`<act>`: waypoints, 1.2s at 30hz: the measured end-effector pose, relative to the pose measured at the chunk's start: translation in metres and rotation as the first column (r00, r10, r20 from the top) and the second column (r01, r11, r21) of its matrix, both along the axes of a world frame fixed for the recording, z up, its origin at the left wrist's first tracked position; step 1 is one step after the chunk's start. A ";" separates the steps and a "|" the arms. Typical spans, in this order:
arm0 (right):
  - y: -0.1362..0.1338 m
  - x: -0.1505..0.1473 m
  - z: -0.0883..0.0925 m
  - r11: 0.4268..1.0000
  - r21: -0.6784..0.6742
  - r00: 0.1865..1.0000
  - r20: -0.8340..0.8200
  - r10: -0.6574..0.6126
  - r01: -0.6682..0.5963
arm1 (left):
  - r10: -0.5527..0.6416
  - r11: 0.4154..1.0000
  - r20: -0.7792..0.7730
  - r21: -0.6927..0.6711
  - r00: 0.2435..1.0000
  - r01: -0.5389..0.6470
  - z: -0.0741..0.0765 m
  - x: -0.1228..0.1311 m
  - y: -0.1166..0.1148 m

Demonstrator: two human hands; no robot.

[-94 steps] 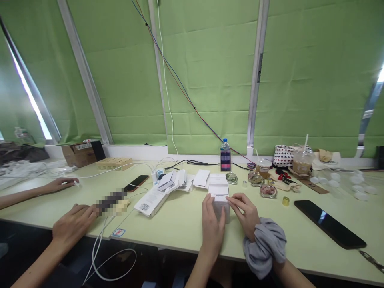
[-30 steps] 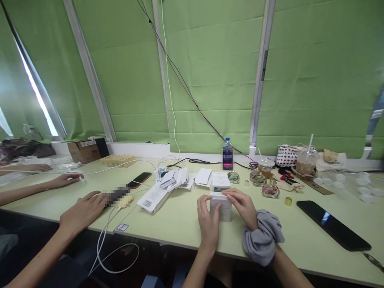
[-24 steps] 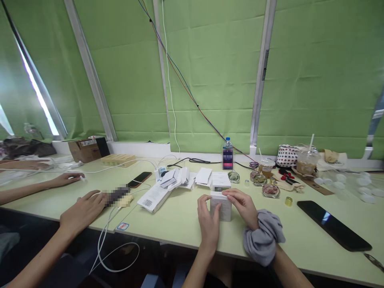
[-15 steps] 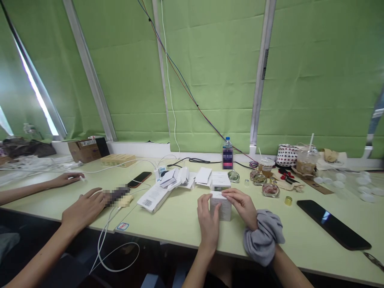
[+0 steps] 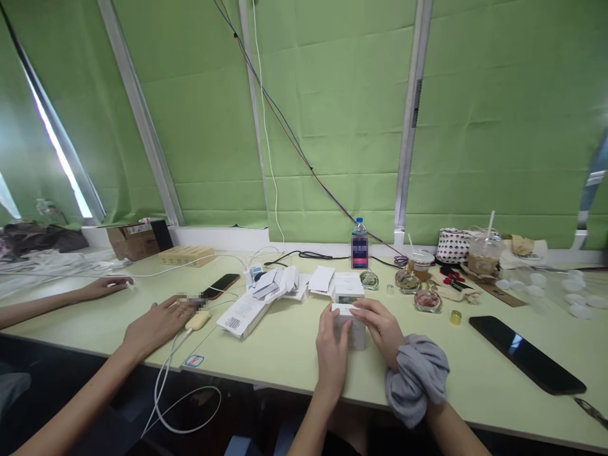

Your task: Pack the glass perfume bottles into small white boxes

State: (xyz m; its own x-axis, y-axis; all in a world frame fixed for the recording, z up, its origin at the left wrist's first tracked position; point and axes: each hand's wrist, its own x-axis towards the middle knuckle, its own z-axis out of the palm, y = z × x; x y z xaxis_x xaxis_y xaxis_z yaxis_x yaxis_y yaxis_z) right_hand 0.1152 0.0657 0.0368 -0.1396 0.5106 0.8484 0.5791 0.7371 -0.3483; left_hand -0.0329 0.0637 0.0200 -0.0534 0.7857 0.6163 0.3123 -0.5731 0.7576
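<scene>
A small white box (image 5: 357,339) stands upright on the pale table near its front edge. My left hand (image 5: 331,354) is closed along its left side, with the thumb on the front face. From the right, my right hand (image 5: 382,328) grips the box's top edge, fingers bent over the lid. A grey scrunchie (image 5: 418,377) circles my right wrist. Just behind stands another white box (image 5: 349,285). To the left lies a heap of white cartons (image 5: 273,285), beside a long carton with a barcode (image 5: 244,313).
A co-worker's hand (image 5: 154,326) reaches over the table at left, near a phone (image 5: 222,285) and a yellow power bank (image 5: 197,321). Decorated round dishes (image 5: 427,301), drinks cups (image 5: 483,256) and a large black phone (image 5: 527,354) lie to the right. A bottle (image 5: 360,244) stands behind.
The co-worker's nearer hand has slid right and forward, towards the phone. My hands stay on the white box with only slight finger shifts.
</scene>
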 end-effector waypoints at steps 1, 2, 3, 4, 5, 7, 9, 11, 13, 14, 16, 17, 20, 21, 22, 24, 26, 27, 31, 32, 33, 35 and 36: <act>-0.001 0.000 -0.001 0.999 0.018 0.999 0.007 -0.036 0.036 | -0.014 1.000 0.021 -0.012 1.000 0.014 0.000 0.000 0.000; -0.001 0.000 -0.002 0.997 0.035 0.997 0.011 -0.073 0.072 | -0.024 0.999 0.042 -0.023 0.999 0.025 0.001 0.000 0.000; -0.002 0.000 -0.003 0.993 0.051 0.994 0.014 -0.106 0.105 | -0.030 0.999 0.062 -0.033 0.998 0.032 0.002 0.000 0.000; -0.002 0.000 -0.004 0.989 0.064 0.991 0.017 -0.134 0.133 | -0.031 0.999 0.079 -0.041 0.996 0.034 0.002 -0.001 -0.001; -0.002 0.000 -0.004 0.985 0.076 0.987 0.022 -0.158 0.156 | -0.028 0.999 0.090 -0.042 0.996 0.032 0.002 -0.001 -0.003; -0.003 0.000 -0.001 0.976 0.091 0.978 0.045 -0.204 0.199 | -0.036 0.999 0.096 -0.021 0.995 0.038 0.003 -0.002 -0.007; -0.006 0.001 0.005 0.973 0.069 0.968 0.101 -0.228 0.222 | -0.102 0.995 0.082 0.025 0.991 0.100 0.002 -0.005 -0.013; -0.013 0.003 0.012 0.977 -0.010 0.962 0.178 -0.208 0.213 | -0.212 0.976 0.066 0.062 0.975 0.208 0.001 -0.008 -0.018; -0.020 0.008 0.017 0.974 -0.107 0.952 0.256 -0.168 0.200 | -0.312 0.950 0.092 0.058 0.945 0.308 0.000 -0.011 -0.021; -0.023 0.011 0.018 0.968 -0.143 0.944 0.290 -0.160 0.208 | -0.343 0.939 0.122 0.032 0.931 0.342 0.000 -0.012 -0.021; -0.028 0.019 0.018 0.950 -0.178 0.922 0.338 -0.187 0.258 | -0.367 0.922 0.200 -0.053 0.908 0.384 0.000 -0.013 -0.020; -0.028 0.023 0.017 0.940 -0.192 0.916 0.346 -0.205 0.283 | -0.369 0.913 0.234 -0.091 0.900 0.398 0.001 -0.013 -0.019; -0.024 0.034 0.015 0.934 -0.264 0.939 0.304 -0.158 0.242 | -0.331 0.926 0.251 -0.097 0.909 0.364 0.001 -0.010 -0.013; -0.022 0.036 0.015 0.939 -0.286 0.953 0.284 -0.108 0.192 | -0.306 0.942 0.225 -0.068 0.925 0.328 0.002 -0.008 -0.012; -0.020 0.038 0.016 0.943 -0.302 0.962 0.269 -0.056 0.140 | -0.278 0.956 0.183 -0.040 0.943 0.290 0.002 -0.008 -0.010; -0.018 0.040 0.018 0.949 -0.306 0.967 0.254 0.011 0.069 | -0.249 0.968 0.086 -0.009 0.965 0.250 0.004 -0.007 -0.008; -0.018 0.041 0.020 0.952 -0.306 0.966 0.252 0.056 0.025 | -0.303 0.953 0.002 -0.022 0.953 0.303 0.006 -0.009 -0.006; -0.019 0.041 0.019 0.953 -0.304 0.965 0.249 0.079 0.001 | -0.346 0.938 -0.031 -0.040 0.938 0.345 0.008 -0.010 -0.005; -0.020 0.042 0.013 0.961 -0.266 0.966 0.220 0.133 -0.072 | -0.460 0.884 -0.068 -0.128 0.885 0.450 0.017 -0.013 0.002; -0.020 0.043 0.012 0.963 -0.257 0.966 0.220 0.134 -0.075 | -0.473 0.876 -0.064 -0.142 0.879 0.461 0.018 -0.013 0.004; -0.019 0.044 0.011 0.964 -0.256 0.964 0.226 0.136 -0.076 | -0.487 0.867 -0.063 -0.152 0.871 0.474 0.019 -0.014 0.005; -0.018 0.046 0.012 0.960 -0.268 0.958 0.249 0.144 -0.074 | -0.509 0.856 -0.071 -0.143 0.858 0.496 0.020 -0.015 0.006; -0.018 0.047 0.013 0.957 -0.279 0.952 0.264 0.152 -0.075 | -0.506 0.860 -0.081 -0.126 0.859 0.495 0.019 -0.015 0.005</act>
State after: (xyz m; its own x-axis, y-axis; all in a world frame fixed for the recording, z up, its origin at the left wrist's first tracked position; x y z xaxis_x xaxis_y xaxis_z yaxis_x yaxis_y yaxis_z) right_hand 0.1624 0.0478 0.0501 -0.4219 0.6763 0.6038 0.5987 0.7079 -0.3747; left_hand -0.0483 0.0690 0.0395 0.4253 0.7444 0.5148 0.0855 -0.5993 0.7959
